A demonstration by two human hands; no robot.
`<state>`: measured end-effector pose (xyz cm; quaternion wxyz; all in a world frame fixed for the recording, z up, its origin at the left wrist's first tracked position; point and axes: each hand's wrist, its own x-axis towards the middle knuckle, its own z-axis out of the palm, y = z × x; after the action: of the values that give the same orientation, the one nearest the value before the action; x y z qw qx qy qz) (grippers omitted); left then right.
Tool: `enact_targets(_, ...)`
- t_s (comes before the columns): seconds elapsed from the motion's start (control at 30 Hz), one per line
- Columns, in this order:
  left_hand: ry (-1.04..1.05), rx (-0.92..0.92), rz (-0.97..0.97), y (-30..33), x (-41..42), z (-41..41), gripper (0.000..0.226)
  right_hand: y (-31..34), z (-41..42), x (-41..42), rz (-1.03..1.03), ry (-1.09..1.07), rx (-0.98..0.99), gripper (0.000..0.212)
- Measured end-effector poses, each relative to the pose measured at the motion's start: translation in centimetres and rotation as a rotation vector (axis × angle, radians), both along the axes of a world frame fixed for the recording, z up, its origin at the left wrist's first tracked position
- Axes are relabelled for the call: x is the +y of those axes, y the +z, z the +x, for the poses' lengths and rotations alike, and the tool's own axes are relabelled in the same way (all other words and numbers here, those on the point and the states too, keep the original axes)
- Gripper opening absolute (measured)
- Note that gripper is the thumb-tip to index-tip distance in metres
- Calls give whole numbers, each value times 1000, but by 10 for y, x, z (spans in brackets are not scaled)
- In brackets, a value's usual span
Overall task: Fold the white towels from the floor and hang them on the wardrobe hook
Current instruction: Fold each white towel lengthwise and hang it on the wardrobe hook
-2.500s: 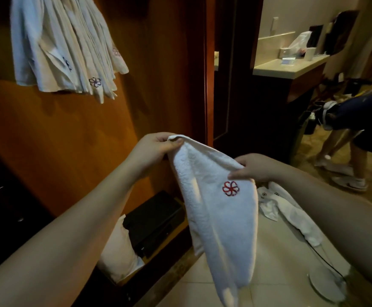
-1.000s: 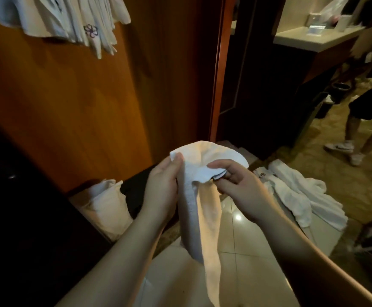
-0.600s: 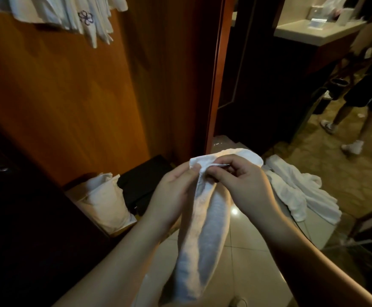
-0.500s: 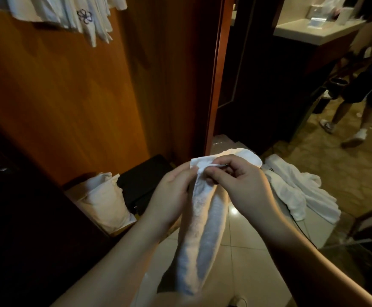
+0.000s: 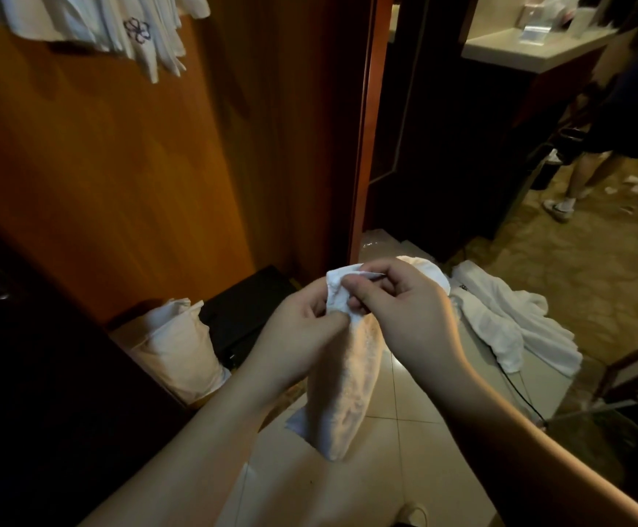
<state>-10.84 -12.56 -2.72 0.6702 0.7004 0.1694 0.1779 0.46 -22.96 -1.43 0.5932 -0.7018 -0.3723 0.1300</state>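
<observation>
white terry cloth, the folded towel (image 5: pixel 342 378) hangs in a narrow strip between both hands in front of the person, above the pale floor tiles (image 5: pixel 393 450). the left hand (image 5: pixel 302 332) pinches its upper edge from the left, fingers curled onto the cloth. the right hand (image 5: pixel 401 306) grips the same top end from the right, thumb and forefinger pinched close on a small fold, the other fingers curled behind. the two hands nearly touch at the towel's top.

just right of the hands, a loose heap of white towels (image 5: pixel 507 325) lies crumpled on the floor. to the left a white pillow (image 5: pixel 173 351) leans in the bottom of the wardrobe beside a black box (image 5: pixel 245 313). high on the orange wooden wardrobe panel (image 5: pixel 120 165), hung towels (image 5: pixel 120 28) dangle, one showing a flower emblem. far right, another person's legs (image 5: pixel 583 176) stand near a vanity counter (image 5: pixel 530 51).
</observation>
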Motion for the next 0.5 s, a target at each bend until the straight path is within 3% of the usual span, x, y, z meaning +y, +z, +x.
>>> enact_targets(0.1, 4, 36, 53, -1, 3, -1, 33, 2, 8, 1, -97, 24, -39, 7)
enact_targets(0.23, -38, 135, 99, -1, 14, -4, 24, 1, 23, -5, -373, 90, -196, 15)
enact_targets(0.4, -63, 190, 10, -6, 30, -9, 22, -27, 51, -18, -758, 105, -309, 31)
enact_targets(0.5, -78, 187, -9, -1, 44, -18, 22, -48, 69, -32, -887, 60, -370, 25)
